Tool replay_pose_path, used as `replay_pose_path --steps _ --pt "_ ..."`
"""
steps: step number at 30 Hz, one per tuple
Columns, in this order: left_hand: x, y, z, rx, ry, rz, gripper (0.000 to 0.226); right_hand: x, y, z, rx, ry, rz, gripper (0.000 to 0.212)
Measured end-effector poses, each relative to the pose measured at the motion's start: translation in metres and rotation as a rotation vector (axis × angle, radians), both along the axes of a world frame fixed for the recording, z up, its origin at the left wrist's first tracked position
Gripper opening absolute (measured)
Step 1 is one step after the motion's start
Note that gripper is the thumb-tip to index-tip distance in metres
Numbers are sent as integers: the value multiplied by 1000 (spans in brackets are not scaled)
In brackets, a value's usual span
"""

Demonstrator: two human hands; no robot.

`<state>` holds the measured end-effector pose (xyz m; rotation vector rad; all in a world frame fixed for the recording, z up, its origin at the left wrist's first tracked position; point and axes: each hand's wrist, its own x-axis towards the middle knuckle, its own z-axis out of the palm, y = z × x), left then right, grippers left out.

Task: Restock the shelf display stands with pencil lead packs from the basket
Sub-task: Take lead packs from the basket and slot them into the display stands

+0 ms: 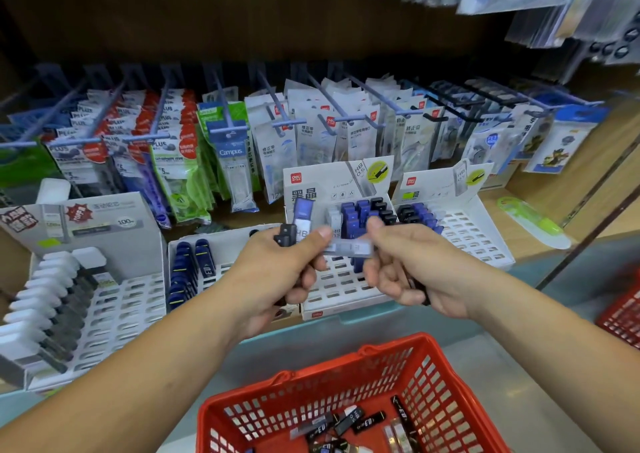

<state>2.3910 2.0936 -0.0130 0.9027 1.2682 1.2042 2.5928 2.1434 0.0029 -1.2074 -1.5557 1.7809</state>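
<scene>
Backdrop: shop shelf (540,244) with carded stationery (230,152) hanging on pegs across the upper frame.
Display stands: white slotted trays in a row mid-frame; the centre stand (341,293) has blue and black packs in its back rows.
Left hand (277,272): curled round a few lead packs, a blue-capped pack (303,215) sticking up (centre of frame).
Right hand (408,269): thumb and forefinger pinching a clear pack (349,246); dark packs tucked under the other fingers.
Basket (346,369): red, bottom centre, loose packs (356,421) lying inside.
</scene>
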Motion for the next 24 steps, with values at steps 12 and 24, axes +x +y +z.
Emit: replay_pose_path --steps 12,24 --pt "-2 -5 5 -39 -50 -90 13 1 0 1 -169 171 -34 48" --pt "-4 -12 8 -155 -21 -259 29 -8 0 -6 -2 224 -343 13"
